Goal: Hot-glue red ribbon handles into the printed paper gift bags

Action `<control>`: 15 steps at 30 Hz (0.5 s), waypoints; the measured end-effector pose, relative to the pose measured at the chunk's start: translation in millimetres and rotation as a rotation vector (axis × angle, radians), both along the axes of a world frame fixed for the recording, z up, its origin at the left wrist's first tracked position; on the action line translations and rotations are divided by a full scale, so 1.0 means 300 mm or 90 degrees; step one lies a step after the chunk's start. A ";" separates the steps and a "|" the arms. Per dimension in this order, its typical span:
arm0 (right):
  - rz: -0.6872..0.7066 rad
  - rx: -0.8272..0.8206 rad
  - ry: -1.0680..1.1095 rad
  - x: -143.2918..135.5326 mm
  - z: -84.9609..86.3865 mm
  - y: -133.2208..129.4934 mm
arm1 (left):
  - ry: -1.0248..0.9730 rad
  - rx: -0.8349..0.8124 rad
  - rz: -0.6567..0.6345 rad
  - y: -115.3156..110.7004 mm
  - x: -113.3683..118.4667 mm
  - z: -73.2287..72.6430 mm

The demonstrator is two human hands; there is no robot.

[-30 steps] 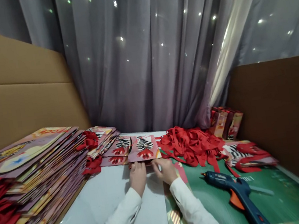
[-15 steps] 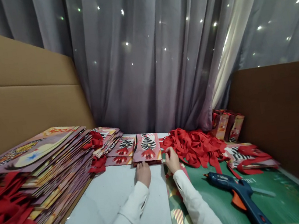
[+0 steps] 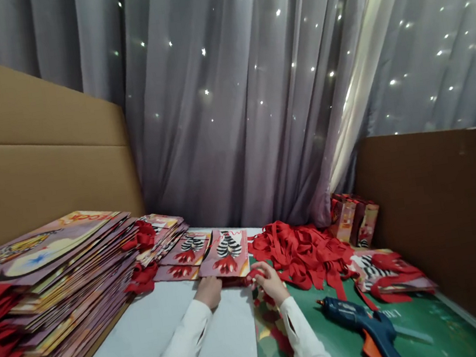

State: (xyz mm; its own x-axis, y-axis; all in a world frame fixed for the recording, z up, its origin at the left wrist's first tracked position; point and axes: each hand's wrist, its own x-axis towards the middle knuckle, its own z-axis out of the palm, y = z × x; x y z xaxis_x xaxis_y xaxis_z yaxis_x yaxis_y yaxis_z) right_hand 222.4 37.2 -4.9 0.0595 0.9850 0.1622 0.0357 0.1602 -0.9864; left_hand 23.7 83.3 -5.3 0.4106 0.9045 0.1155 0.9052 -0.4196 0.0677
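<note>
A printed paper bag with a black-and-white striped figure and red petals lies flat in the middle of the table. My left hand is closed at its lower left edge, with the fingertips tucked out of sight under the bag. At the lower right corner, my right hand pinches a red ribbon between thumb and fingers. Beside this bag on the left lie more bags of the same print, overlapping. A heap of red ribbons spreads just beyond my right hand.
A tall stack of larger printed bags with red ribbon handles fills the left side. On the green board at right lies a blue glue gun. Finished-looking bags lie behind it. Cardboard panels and a grey curtain enclose the table.
My right hand has come to the bag's lower right corner and now pinches red ribbon there. The left hand has slid further under the lower edge. The view has shifted slightly.
</note>
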 end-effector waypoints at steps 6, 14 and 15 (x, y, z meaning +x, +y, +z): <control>0.021 -0.014 0.139 0.006 0.025 -0.008 | 0.007 -0.029 -0.009 -0.002 -0.023 0.033; 0.050 0.000 0.110 -0.024 -0.027 0.000 | 0.013 -0.049 -0.005 -0.037 -0.026 0.057; 0.064 -0.004 0.105 -0.038 -0.036 -0.004 | 0.006 -0.054 -0.007 -0.040 -0.022 0.061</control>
State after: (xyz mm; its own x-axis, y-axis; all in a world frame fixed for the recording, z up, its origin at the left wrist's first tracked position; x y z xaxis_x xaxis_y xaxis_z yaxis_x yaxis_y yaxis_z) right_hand 210.9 36.1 -15.6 -0.0138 0.9883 0.1521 -0.1428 0.1486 -0.9785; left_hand 17.2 71.3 12.9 0.4211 0.9063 0.0352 0.9013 -0.4225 0.0953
